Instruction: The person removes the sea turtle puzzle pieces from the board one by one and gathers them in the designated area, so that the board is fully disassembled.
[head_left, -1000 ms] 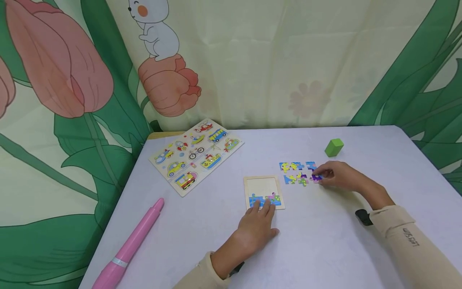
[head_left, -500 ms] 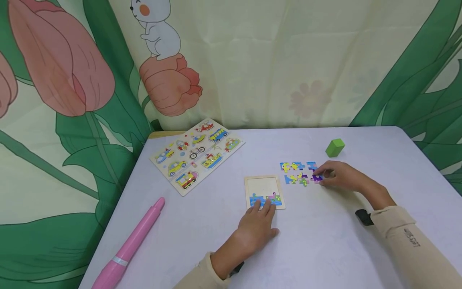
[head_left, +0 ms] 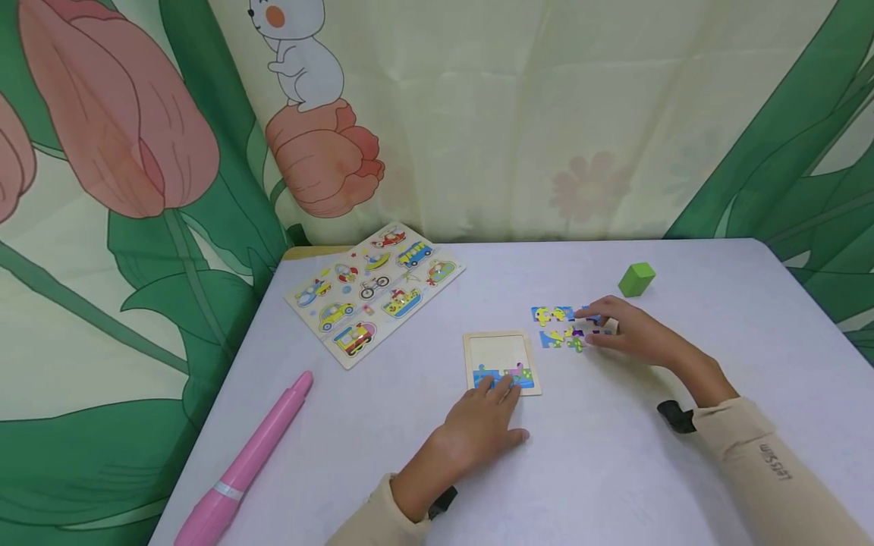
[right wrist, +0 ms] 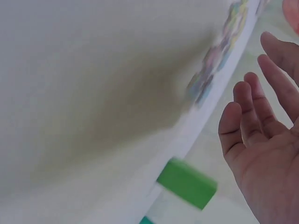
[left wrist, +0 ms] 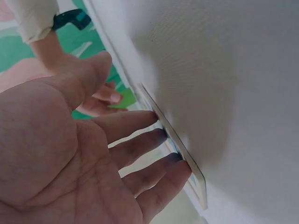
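My left hand [head_left: 478, 425] rests its fingertips on the near edge of a small wooden puzzle tray [head_left: 495, 350]. Joined jigsaw pieces [head_left: 486, 378] in blue and pink fill the tray's near strip; my fingers partly cover them. In the left wrist view those straight, slightly spread fingers touch the tray's rim [left wrist: 198, 186]. To the right, my right hand [head_left: 635, 334] is over the loose jigsaw pieces [head_left: 554, 339], hiding some of them. Its thumb and fingers are apart and bent loosely, with nothing between them in the right wrist view.
A green block [head_left: 636, 280] stands behind my right hand. At the back left lies a wooden vehicle puzzle board [head_left: 375, 296]. A long pink pen-shaped object [head_left: 256, 447] lies along the left side. A printed curtain [head_left: 478, 129] hangs behind the white table [head_left: 594, 470].
My right hand has moved a little left and away from me, off the purple piece at the right end and across the loose pieces. The left hand stays on the tray.
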A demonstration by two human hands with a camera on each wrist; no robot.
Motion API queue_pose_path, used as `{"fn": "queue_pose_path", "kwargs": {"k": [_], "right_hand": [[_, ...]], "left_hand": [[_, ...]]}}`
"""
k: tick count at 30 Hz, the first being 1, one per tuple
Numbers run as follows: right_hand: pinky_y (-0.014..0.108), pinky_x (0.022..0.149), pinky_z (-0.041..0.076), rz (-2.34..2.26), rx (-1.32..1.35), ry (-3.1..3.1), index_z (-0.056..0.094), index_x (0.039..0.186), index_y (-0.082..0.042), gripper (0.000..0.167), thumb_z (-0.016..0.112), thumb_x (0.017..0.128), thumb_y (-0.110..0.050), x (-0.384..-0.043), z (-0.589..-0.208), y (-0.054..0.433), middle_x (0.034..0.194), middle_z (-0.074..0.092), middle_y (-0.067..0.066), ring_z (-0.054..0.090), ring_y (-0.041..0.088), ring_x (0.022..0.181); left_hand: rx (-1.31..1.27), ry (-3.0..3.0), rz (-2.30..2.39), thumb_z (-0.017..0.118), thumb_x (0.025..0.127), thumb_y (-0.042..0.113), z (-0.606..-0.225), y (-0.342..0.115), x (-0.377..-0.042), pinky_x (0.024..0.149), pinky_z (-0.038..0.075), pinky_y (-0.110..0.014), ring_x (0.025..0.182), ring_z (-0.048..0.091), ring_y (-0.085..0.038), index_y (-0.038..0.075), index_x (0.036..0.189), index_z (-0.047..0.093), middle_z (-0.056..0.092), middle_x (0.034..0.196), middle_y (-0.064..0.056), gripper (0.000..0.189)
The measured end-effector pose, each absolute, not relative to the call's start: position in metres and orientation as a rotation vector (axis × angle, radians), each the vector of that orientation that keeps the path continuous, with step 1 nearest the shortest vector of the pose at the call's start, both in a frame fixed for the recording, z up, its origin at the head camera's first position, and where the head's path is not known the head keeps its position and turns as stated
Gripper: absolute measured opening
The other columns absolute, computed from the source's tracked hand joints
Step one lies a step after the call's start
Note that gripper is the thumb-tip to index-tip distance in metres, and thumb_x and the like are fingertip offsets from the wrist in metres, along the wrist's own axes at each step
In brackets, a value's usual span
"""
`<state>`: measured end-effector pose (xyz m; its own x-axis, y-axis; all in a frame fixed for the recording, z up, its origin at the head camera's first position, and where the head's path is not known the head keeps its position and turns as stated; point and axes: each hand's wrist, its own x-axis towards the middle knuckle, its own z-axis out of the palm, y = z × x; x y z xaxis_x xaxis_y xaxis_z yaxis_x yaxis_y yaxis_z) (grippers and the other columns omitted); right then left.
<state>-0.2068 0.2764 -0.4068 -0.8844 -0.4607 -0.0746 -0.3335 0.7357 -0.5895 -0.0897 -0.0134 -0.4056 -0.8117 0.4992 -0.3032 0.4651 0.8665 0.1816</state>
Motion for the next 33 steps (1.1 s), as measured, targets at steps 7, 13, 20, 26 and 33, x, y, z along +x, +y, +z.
{"fn": "queue_pose_path", "kwargs": {"k": [7,13,20,26,33], "right_hand": [[0.032,0.076,0.051,-0.921,-0.758,2.708,0.069,0.128,-0.003,0.037,0.076,0.092,-0.005,-0.201,-0.404,0.244,0.124,0.060,0.016,0.058,0.029,0.100],[0.044,0.083,0.053,-0.965,-0.896,2.669,0.069,0.127,-0.001,0.035,0.075,0.092,-0.003,-0.196,-0.407,0.228,0.124,0.061,0.014,0.060,0.029,0.099],[0.043,0.086,0.052,-0.956,-0.893,2.653,0.070,0.126,-0.004,0.033,0.073,0.094,-0.002,-0.192,-0.415,0.214,0.123,0.063,0.011,0.060,0.028,0.103],[0.050,0.096,0.051,-0.914,-0.909,2.631,0.072,0.125,-0.004,0.030,0.072,0.095,-0.002,-0.188,-0.419,0.198,0.122,0.065,0.010,0.059,0.030,0.113],[0.046,0.095,0.052,-0.905,-0.881,2.607,0.074,0.122,-0.004,0.028,0.074,0.095,-0.007,-0.185,-0.421,0.172,0.116,0.068,0.005,0.062,0.024,0.107]], "left_hand": [[0.733,2.690,0.192,0.059,0.103,0.048,-0.405,-0.017,-0.092,0.116,0.037,-0.039,0.150,0.033,-0.026,0.013,0.156,0.044,0.033,0.165,-0.003,0.066],[0.698,2.672,0.376,0.057,0.104,0.047,-0.401,-0.034,-0.102,0.117,0.035,-0.042,0.151,0.029,-0.026,0.011,0.159,0.038,0.029,0.166,-0.007,0.068],[0.553,2.717,0.574,0.069,0.099,0.041,-0.413,-0.064,-0.134,0.120,0.030,-0.046,0.152,0.025,-0.028,0.004,0.162,0.026,0.027,0.167,-0.011,0.084],[0.494,2.667,0.569,0.078,0.091,0.042,-0.428,-0.080,-0.151,0.123,0.023,-0.046,0.155,0.021,-0.028,0.007,0.163,0.025,0.025,0.168,-0.009,0.096],[0.532,2.707,0.442,0.081,0.087,0.046,-0.427,-0.080,-0.154,0.122,0.025,-0.046,0.154,0.023,-0.029,0.006,0.161,0.031,0.028,0.167,-0.010,0.098]]}}
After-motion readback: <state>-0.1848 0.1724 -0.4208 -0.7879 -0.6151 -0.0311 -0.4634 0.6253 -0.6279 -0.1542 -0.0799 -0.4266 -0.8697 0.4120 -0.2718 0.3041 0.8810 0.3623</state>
